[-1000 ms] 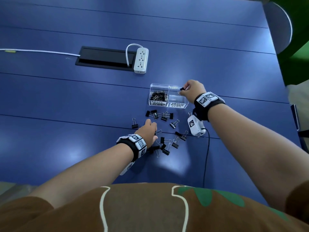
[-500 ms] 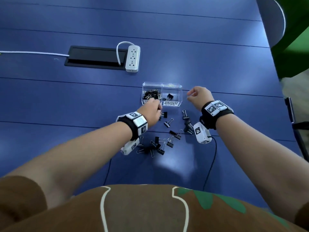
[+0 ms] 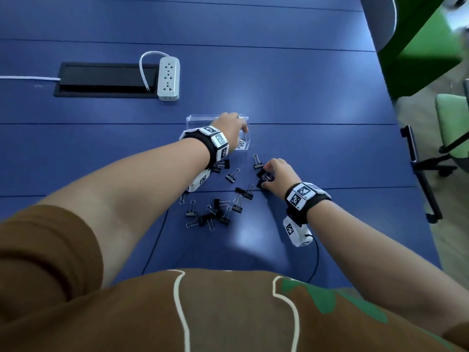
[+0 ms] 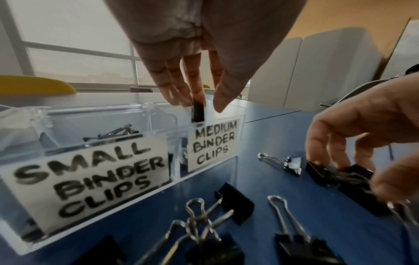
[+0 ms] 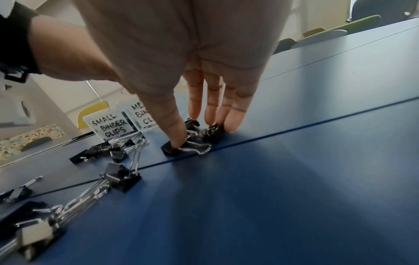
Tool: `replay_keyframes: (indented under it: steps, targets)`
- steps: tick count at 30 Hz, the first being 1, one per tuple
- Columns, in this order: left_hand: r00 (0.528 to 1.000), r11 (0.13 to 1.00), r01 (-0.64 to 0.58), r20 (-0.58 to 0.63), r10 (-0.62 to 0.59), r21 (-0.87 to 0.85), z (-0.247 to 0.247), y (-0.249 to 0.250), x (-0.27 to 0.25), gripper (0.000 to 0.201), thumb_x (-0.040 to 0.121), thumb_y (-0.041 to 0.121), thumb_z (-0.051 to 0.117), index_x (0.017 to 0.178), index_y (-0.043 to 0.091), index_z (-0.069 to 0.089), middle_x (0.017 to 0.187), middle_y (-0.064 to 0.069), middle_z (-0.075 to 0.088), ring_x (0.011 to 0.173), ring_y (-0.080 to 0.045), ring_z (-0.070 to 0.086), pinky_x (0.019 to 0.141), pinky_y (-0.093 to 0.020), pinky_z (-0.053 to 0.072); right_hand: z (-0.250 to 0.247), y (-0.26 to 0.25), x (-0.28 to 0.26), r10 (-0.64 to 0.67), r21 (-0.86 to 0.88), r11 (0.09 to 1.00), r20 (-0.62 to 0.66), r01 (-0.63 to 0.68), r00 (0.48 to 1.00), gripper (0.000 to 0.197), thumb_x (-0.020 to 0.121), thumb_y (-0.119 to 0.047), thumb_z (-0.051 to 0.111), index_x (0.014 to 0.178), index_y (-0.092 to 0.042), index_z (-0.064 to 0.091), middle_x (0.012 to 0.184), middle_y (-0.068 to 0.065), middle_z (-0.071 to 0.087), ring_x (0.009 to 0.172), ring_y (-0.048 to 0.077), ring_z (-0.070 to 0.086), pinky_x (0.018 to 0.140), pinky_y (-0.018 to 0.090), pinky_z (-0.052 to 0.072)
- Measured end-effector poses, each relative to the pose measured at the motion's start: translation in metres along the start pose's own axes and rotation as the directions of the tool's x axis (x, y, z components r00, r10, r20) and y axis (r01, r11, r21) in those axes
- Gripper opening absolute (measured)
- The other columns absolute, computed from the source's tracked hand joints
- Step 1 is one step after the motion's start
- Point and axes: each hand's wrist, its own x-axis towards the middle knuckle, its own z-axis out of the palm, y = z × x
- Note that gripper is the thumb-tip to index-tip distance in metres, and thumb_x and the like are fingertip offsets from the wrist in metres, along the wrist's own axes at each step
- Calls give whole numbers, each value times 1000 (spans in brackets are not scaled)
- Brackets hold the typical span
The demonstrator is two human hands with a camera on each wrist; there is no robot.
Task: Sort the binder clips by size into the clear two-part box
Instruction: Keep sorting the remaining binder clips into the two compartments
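Observation:
The clear two-part box (image 3: 200, 119) stands mid-table, labelled "small" and "medium" (image 4: 90, 172). My left hand (image 3: 241, 128) is over its right, medium part. In the left wrist view a black binder clip (image 4: 197, 114) hangs upright at my fingertips (image 4: 197, 93) just above that part, with the thumb slightly apart from its body. Small clips lie in the left part (image 4: 118, 131). My right hand (image 3: 265, 177) is down on the table; its thumb (image 5: 178, 141) and fingers close on a small cluster of clips (image 5: 199, 143). Several loose clips (image 3: 190, 213) lie in front of the box.
A white power strip (image 3: 168, 78) and a black cable hatch (image 3: 106, 80) sit beyond the box. A black cable (image 3: 314, 262) trails from my right wrist. The table's right edge runs close by, with a green chair (image 3: 451, 128) past it.
My left hand went from the loose clips up to the box with a clip. My right hand left the box and came down onto clips on the table.

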Motion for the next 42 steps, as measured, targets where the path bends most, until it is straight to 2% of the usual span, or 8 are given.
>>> replay_keyframes:
  steps: [5, 12, 18, 21, 24, 29, 35, 42]
  targets:
    - [989, 998, -58, -138, 56, -14, 21, 15, -34, 31, 81, 7, 54, 110, 15, 61, 113, -8, 56, 110, -29, 49, 97, -39, 42, 7, -2, -5, 85, 159, 984, -52, -75, 995, 40, 76, -12, 73, 110, -12, 52, 99, 1, 52, 86, 18, 50, 81, 30, 45]
    - [993, 1000, -12, 122, 11, 10, 76, 25, -84, 37, 85, 27, 64, 118, 13, 57, 120, -8, 50, 116, -27, 43, 100, -40, 43, 10, 5, -13, 96, 261, 962, -35, -83, 995, 33, 77, -5, 66, 103, -17, 50, 75, -2, 57, 66, 16, 53, 59, 24, 42]
    - [992, 998, 62, 105, -64, 24, 95, 26, -97, 36, 85, 31, 66, 113, 12, 55, 119, -8, 46, 116, -27, 42, 96, -38, 45, 4, 5, -13, 160, 287, 946, -11, -150, 987, 18, 81, -7, 57, 96, -17, 54, 73, -2, 53, 71, 26, 60, 77, 42, 56]
    - [996, 998, 57, 69, -59, 27, 96, 26, -100, 26, 87, 26, 62, 108, 12, 54, 116, -8, 50, 113, -27, 44, 95, -36, 45, 6, 1, -17, 176, 193, 966, -14, -170, 984, 15, 85, -15, 55, 99, -13, 53, 89, 3, 54, 82, 26, 58, 77, 34, 49]
    - [996, 998, 55, 64, -57, 33, 94, 25, -103, 22, 89, 23, 59, 107, 13, 52, 113, -6, 55, 110, -26, 46, 91, -34, 44, 12, -4, -20, 139, 68, 988, 4, -139, 990, 36, 82, -27, 68, 108, -7, 52, 102, 5, 50, 88, 22, 50, 78, 29, 40]
    - [993, 991, 107, 66, -103, -75, 86, 28, -107, 19, 90, 13, 50, 109, 12, 48, 113, -7, 51, 105, -26, 49, 83, -38, 46, 21, -10, -24, 125, 28, 992, 12, -125, 992, 38, 82, -23, 67, 111, -5, 50, 121, 13, 47, 101, 30, 55, 88, 35, 43]
    - [981, 974, 166, 130, -146, -153, 86, 38, -99, 27, 92, 7, 42, 118, 11, 46, 121, -11, 45, 107, -31, 50, 89, -48, 48, 19, -8, -29, 34, 17, 999, 17, -34, 999, 16, 78, -15, 63, 91, -9, 58, 103, 9, 57, 91, 24, 53, 77, 27, 40]
    - [986, 984, 135, 109, -123, -118, 92, 46, -85, 25, 95, 29, 51, 113, 11, 51, 116, -12, 48, 107, -33, 52, 85, -44, 49, 2, -6, -26, 94, 214, 973, -3, -92, 996, 13, 76, -17, 68, 81, -13, 56, 76, 2, 58, 66, 19, 54, 66, 31, 52]
